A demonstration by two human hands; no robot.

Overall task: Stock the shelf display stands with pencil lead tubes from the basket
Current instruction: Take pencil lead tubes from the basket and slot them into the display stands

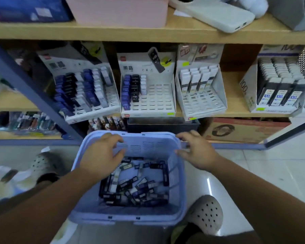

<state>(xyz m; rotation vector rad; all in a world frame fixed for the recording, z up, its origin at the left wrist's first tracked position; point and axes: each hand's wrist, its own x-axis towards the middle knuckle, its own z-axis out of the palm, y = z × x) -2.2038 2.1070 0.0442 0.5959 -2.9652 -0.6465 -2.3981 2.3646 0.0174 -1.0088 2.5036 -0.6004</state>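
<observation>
Basket holds loose pencil lead tubes, left hand and right hand both gripping its far rim; display stands beyond sit part-filled.

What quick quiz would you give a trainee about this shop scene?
1. True or false: both the left hand and right hand grip the basket rim.
2. Where do the loose lead tubes lie? A: on the floor. B: in the basket. C: on the top shelf.
3. Fill in: the middle display stand has mostly ____ slots.
Key: 1 true; 2 B; 3 empty.
</observation>
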